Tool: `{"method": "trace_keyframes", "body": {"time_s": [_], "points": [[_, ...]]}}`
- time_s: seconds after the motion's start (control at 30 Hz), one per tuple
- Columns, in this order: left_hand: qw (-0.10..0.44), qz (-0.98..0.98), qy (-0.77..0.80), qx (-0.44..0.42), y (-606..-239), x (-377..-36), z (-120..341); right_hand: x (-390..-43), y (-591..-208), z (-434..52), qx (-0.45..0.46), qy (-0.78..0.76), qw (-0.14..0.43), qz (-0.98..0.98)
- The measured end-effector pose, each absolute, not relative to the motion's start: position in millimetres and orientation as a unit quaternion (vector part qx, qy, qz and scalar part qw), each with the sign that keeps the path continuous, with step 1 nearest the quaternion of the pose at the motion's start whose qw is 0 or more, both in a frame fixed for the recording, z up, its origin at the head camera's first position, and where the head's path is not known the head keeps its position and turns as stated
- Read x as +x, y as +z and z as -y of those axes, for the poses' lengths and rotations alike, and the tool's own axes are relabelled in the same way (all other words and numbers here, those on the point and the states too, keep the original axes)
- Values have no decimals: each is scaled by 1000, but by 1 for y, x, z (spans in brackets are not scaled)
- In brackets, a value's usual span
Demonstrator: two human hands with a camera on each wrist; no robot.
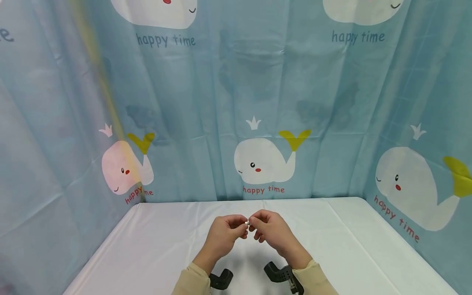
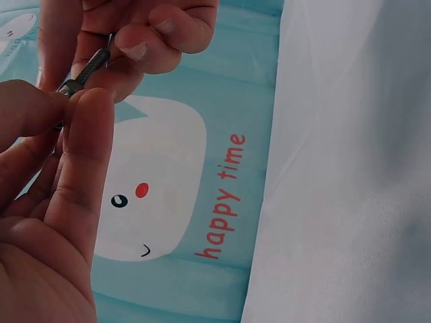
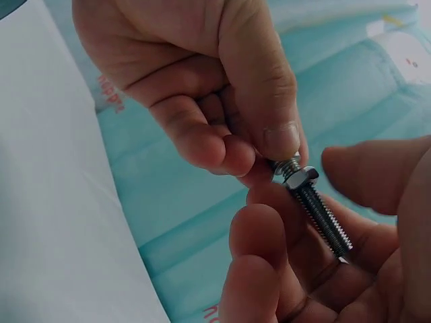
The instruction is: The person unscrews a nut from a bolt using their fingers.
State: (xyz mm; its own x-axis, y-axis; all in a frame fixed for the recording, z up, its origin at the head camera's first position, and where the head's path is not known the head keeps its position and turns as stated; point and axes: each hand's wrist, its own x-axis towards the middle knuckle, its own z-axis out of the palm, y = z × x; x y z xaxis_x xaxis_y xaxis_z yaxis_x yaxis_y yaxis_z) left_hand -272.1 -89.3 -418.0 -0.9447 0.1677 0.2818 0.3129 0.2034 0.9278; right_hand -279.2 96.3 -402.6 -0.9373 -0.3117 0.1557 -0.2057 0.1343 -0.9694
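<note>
Left hand (image 1: 223,233): thumb and index pressed together, pinching one end of a threaded bolt (image 3: 326,219), just short of the hex nut (image 3: 301,178) on its thread. Right hand (image 1: 273,231): loosely cupped round the free thread, thumb standing off the nut by a small gap, index fingertip just below the nut; can't tell if that finger touches. Bolt sits between the two hands, thread running from the left pinch toward the right palm. Edges: far edge of the white table (image 1: 368,254) lies a little beyond the grip, side edges well out left and right of it, tabletop spreading both ways and back toward the forearms. Blue whale-print curtain (image 1: 254,73) hangs right behind the far edge and wraps round both sides, so side room is wide, forward room short. Black wrist mounts (image 1: 223,280) sit on the near side of the grip, by the beige sleeves (image 1: 315,280). View differences: head view gives only a tiny silver speck at the fingertips; right wrist view shows nut, thread and thumb gap; left wrist view shows the left thumb and index right against the nut, free thread reaching the right fingers. Pinched end is covered by fingers, so its shape is hidden.
</note>
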Motion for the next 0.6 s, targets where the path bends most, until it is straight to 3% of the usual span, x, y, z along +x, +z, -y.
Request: {"method": "trace_keyframes", "body": {"time_s": [0.6], "points": [[57,767,-620,-156,-418,-272,89,-279,-404,-97,-175,-637,47,-750]]}}
